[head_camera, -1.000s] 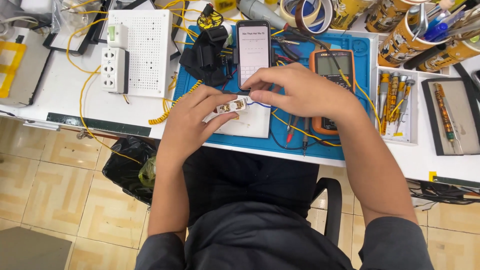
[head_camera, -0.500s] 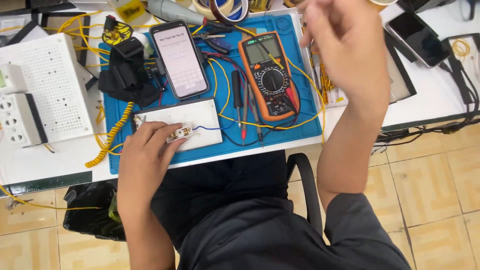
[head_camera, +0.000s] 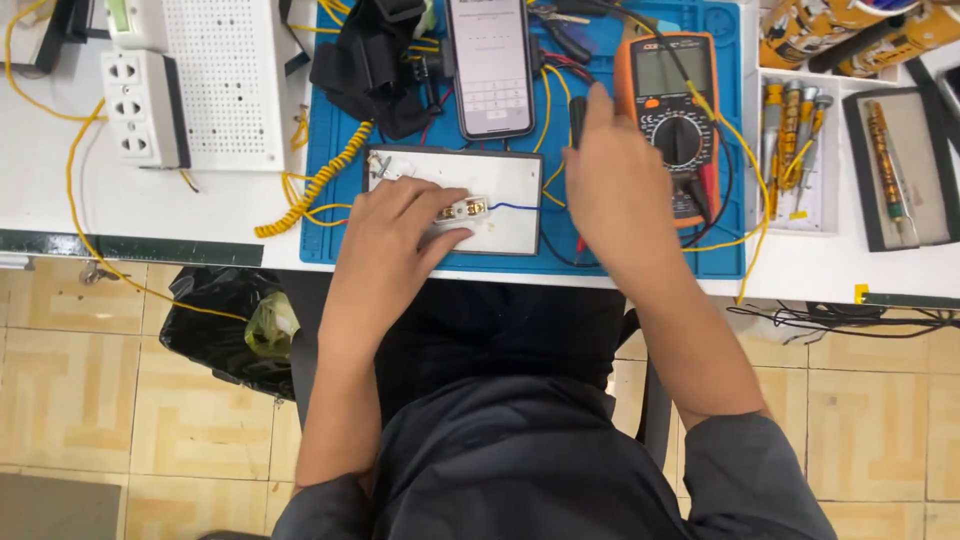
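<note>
The small white component (head_camera: 462, 209), with brass-coloured terminals, sits on the white rectangular board (head_camera: 510, 222), which lies on the blue mat (head_camera: 330, 160); all positions below are taken from that board. The left hand (head_camera: 395, 232) rests on the board's near left part, fingers curled down onto the component and pinning it. A thin blue wire (head_camera: 515, 207) already runs from the component across the board toward the right. The right hand (head_camera: 615, 190) hovers just right of the board, fingers closed loosely around what appears to be a black probe (head_camera: 577, 120); the grip itself is partly hidden. Judgement: wiring is begun, measurement not yet made. Beyond the board stands a glossy phone (head_camera: 489, 62); to the right beyond, an orange multimeter (head_camera: 680, 110) with round dial. A coiled yellow cable (head_camera: 312, 188) lies left of the board, and a white socket block (head_camera: 145, 108) further left
</note>
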